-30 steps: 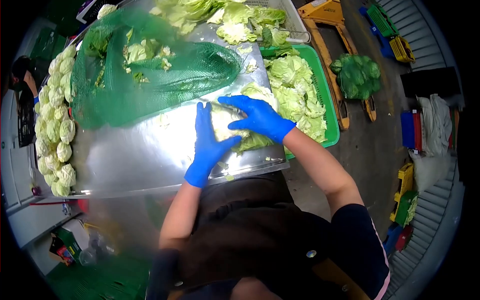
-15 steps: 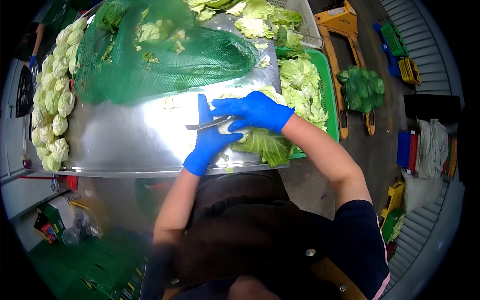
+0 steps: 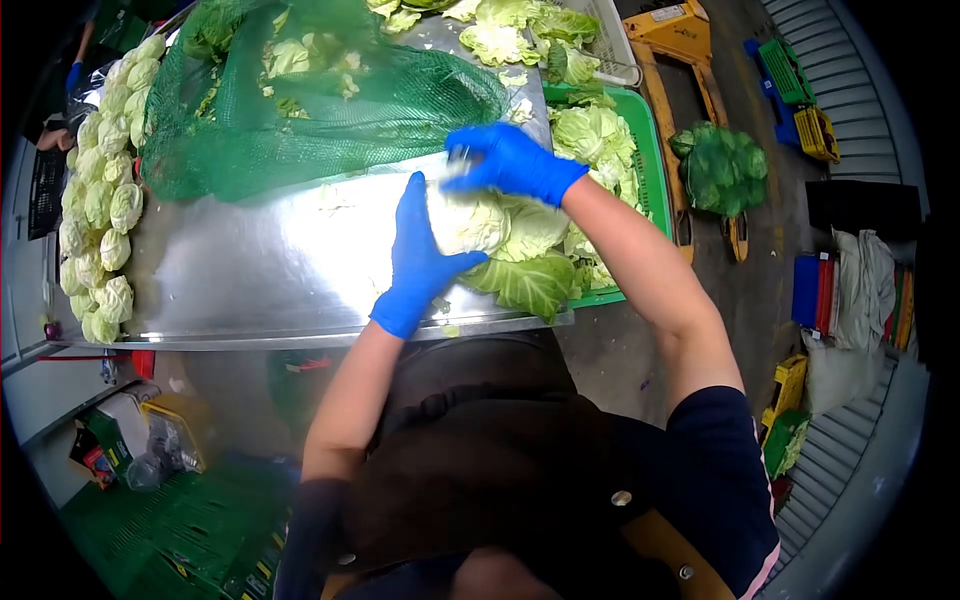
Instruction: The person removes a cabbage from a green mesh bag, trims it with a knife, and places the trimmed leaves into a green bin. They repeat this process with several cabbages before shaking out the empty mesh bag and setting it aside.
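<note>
Left hand laid flat and open against cabbage head, thumb hooked under; head steadied, not enclosed. Right hand curled at head's far side; whether anything is held is blurred and cannot be told. Head set near front right edge of steel tabletop, loose outer leaves spread beside. Outer-leaf stripping judged in hand; firm bracing of head called for. Green net sack draped behind; trimmed heads lined along left edge. Leaf-filled green crate beside tabletop; yellow pallet jack and netted cabbages on concrete floor.
</note>
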{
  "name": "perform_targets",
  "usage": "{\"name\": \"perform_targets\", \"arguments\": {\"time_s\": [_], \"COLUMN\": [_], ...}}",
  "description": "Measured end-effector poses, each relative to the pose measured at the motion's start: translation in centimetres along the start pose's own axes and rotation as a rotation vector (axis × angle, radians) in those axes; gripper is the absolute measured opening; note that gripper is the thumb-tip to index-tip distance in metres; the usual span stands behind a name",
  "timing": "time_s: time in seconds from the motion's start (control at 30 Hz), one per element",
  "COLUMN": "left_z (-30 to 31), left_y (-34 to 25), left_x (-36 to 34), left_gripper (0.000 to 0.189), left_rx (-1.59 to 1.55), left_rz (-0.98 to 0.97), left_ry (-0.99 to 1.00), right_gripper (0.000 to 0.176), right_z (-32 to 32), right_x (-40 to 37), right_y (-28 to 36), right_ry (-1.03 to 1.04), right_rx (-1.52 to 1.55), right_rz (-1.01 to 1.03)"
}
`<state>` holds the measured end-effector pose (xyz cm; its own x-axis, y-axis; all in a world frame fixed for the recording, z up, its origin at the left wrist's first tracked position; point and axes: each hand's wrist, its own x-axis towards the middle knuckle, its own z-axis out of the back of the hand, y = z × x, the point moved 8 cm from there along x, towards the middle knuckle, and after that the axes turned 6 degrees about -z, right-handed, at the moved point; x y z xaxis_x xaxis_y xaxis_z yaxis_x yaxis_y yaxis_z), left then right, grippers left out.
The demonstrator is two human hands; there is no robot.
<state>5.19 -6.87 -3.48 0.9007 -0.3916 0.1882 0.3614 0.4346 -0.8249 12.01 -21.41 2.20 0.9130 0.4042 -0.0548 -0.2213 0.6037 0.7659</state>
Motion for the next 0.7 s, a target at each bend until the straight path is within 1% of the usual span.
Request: {"name": "perform_targets", "arguments": {"time_s": [0.07,0.13,0.17,0.2,0.27,0.33,0.37,0.4,0.47,0.53,0.57,0.6,0.67,0.7], "left_z": [0.2,0.6,0.7,0.8,1.0,1.7,1.8,1.8,1.0,1.1,1.5,1.7,1.8,1.7], "left_y": [0.3,0.6,0.8,0.8,1.0,-0.4,-1.4,-2.7,-1.9,-1.5,-1.8,-1.8,-1.4,-1.5], "left_x": [-0.5,-1.1,-1.2,-1.2,-1.3,-0.1,1.1,1.9,2.2,1.7,1.4,1.1,0.6,0.4], "left_gripper": [0.126,0.126,0.126,0.127,0.130,0.131,0.132,0.132,0.132,0.134,0.134,0.133,0.132,0.131], "left_rx": [-0.017,-0.087,-0.125,-0.093,-0.029,0.185,0.041,0.124,0.063,0.136,0.127,0.086,0.053,0.060], "left_rz": [-0.012,-0.002,0.002,-0.005,-0.008,0.006,0.076,-0.114,0.020,0.056,0.048,0.001,-0.048,-0.037], "left_ry": [0.015,0.007,0.002,0.002,0.003,0.049,0.057,-0.034,0.040,0.059,0.047,0.043,0.012,0.021], "right_gripper": [0.042,0.044,0.051,0.060,0.066,0.063,0.056,0.045,0.042,0.034,0.025,0.022,0.037,0.046], "right_z": [2.5,6.3,5.8,4.7,2.2,-1.4,-3.5,-3.6,-3.9,-1.7,-0.3,0.6,0.3,-0.6], "right_x": [1.2,-0.8,-1.0,-1.6,-2.5,-2.6,-1.9,-1.2,-0.3,-0.5,-1.0,-1.6,-3.6,-4.5], "right_y": [-6.8,-5.6,-5.0,-4.9,-0.7,1.9,0.8,1.7,1.5,-1.5,-4.6,-8.7,-7.6,-5.2], "right_ry": [-0.332,-0.468,-0.475,-0.464,-0.312,0.034,-0.005,0.052,0.047,-0.154,-0.231,-0.406,-0.178,-0.154], "right_rx": [0.499,-0.054,-0.045,0.043,0.014,-0.069,-0.227,-0.312,-0.326,-0.070,0.199,0.213,0.417,0.287], "right_rz": [-0.258,-0.486,-0.378,-0.315,-0.273,-0.360,-0.234,-0.279,-0.172,-0.236,-0.385,-0.379,-0.536,-0.500]}}
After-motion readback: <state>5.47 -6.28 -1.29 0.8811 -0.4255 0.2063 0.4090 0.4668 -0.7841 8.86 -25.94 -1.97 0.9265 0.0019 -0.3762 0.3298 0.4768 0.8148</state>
